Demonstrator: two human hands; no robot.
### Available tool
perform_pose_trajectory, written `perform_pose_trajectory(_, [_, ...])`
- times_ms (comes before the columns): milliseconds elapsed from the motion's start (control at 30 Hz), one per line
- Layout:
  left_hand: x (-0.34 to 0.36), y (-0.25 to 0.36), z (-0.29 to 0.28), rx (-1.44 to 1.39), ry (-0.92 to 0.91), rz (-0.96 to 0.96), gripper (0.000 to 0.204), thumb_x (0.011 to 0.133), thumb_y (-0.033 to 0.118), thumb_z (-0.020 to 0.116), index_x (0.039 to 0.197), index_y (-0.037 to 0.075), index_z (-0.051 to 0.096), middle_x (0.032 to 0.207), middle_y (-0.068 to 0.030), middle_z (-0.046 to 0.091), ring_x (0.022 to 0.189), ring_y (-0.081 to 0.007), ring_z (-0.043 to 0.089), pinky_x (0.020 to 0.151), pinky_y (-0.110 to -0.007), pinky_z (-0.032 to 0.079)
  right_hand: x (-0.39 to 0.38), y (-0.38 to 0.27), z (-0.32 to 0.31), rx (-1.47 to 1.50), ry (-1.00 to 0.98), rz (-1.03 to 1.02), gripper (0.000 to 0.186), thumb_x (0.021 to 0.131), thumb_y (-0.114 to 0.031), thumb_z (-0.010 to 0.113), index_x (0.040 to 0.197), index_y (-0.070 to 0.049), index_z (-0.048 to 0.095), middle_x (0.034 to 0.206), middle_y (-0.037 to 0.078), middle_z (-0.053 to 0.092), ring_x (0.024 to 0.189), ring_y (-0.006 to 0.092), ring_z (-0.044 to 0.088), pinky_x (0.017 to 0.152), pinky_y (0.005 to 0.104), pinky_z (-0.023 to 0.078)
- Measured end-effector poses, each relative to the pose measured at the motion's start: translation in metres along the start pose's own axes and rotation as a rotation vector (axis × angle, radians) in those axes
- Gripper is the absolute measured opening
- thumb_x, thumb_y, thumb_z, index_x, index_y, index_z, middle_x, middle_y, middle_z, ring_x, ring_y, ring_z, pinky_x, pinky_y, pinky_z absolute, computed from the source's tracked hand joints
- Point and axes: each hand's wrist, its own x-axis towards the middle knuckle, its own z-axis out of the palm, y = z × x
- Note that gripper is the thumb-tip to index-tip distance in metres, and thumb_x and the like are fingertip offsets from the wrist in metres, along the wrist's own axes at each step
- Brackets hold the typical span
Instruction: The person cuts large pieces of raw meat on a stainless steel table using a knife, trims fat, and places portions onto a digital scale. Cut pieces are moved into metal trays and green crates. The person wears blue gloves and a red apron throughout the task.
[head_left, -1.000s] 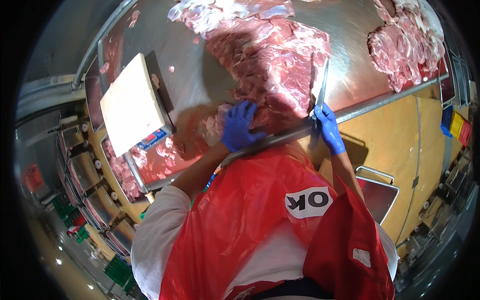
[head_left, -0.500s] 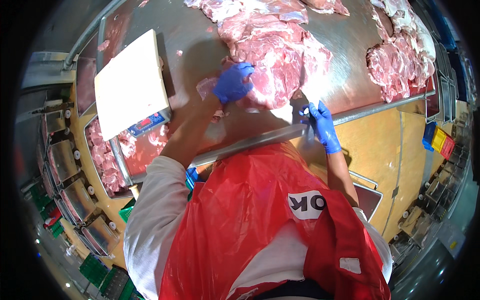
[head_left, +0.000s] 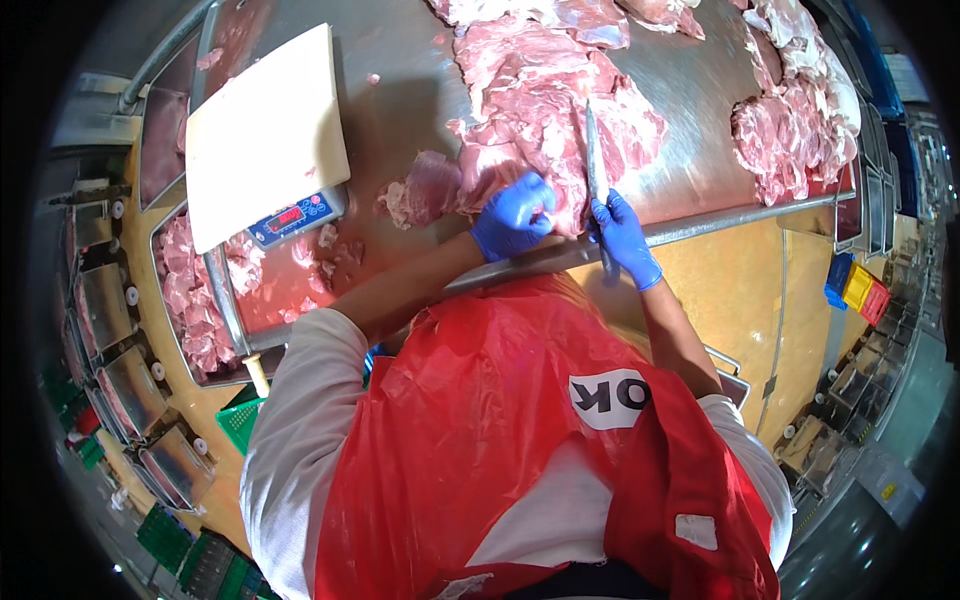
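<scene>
My left hand (head_left: 513, 213), in a blue glove, has its fingers curled on the near left edge of a large pale-pink slab of raw meat (head_left: 540, 100). My right hand (head_left: 625, 238), also gloved, grips a long knife (head_left: 593, 144), whose blade points away from me along the slab's right portion. A darker loose piece of meat (head_left: 428, 188) lies just left of the slab.
A white board (head_left: 263, 125) rests on a scale (head_left: 294, 220) at left. A tray of meat chunks (head_left: 195, 320) sits near left. More meat (head_left: 790, 140) lies right. The steel table's raised edge (head_left: 700, 225) runs before me, above a yellow floor (head_left: 740, 300).
Since half a second ago my left hand has moved down and right to the slab's near edge. My right hand has shifted left, bringing the knife blade over the meat.
</scene>
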Motion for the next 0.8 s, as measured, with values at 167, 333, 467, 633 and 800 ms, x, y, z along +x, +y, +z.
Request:
perform_pose_trajectory(167, [0.041,-0.002,-0.008,0.054,-0.021,-0.424,0.043,0.083,0.021,0.07,0.116,0.001,0.052,0.118,-0.0237,0.056,0.107,-0.0341,0.06,0.089,-0.043,0.05,0.001,-0.004,-0.002,-0.059,0.077,-0.034,0.014,0.104,-0.018,0.051,0.098,-0.005,0.052,0.076,0.001,0.056,0.067,0.009,0.055,0.059,0.025,0.049])
perform_pose_trajectory(333, [0.078,-0.044,0.031,0.261,0.029,-0.453,0.034,0.075,0.028,0.076,0.093,0.002,0.064,0.102,-0.0193,0.066,0.085,-0.0371,0.065,0.077,-0.043,0.052,0.006,-0.012,0.002,0.042,0.017,-0.052,0.015,0.104,-0.017,0.049,0.099,-0.004,0.052,0.075,0.002,0.056,0.064,0.0102,0.053,0.058,0.0257,0.046])
perform_pose_trajectory(467, [0.08,-0.049,0.008,0.094,-0.059,-0.368,0.018,0.077,0.016,0.068,0.066,0.003,0.06,0.06,-0.0158,0.054,0.059,-0.025,0.06,0.061,-0.043,0.048,0.003,-0.006,-0.012,-0.061,0.058,0.004,0.016,0.104,-0.019,0.051,0.101,-0.004,0.054,0.075,0.002,0.056,0.064,0.0098,0.054,0.058,0.0261,0.046])
perform_pose_trajectory(633, [0.074,-0.034,-0.011,-0.114,-0.052,-0.517,0.019,0.08,0.014,0.066,0.068,0.002,0.061,0.06,-0.0062,0.053,0.059,-0.0097,0.048,0.056,-0.032,0.044,-0.002,-0.016,-0.016,-0.173,-0.042,0.001,0.016,0.103,-0.02,0.053,0.101,-0.003,0.055,0.074,-0.001,0.055,0.064,0.0075,0.054,0.056,0.0247,0.044])
perform_pose_trajectory(800, [0.07,-0.032,-0.008,-0.171,0.056,-0.48,0.02,0.081,0.015,0.068,0.069,0.0,0.062,0.06,-0.008,0.056,0.057,-0.0114,0.051,0.056,-0.033,0.044,0.041,-0.06,-0.012,-0.673,-0.122,-0.158,0.025,0.098,-0.025,0.055,0.104,-0.001,0.059,0.084,0.019,0.068,0.077,0.0363,0.067,0.07,0.043,0.051])
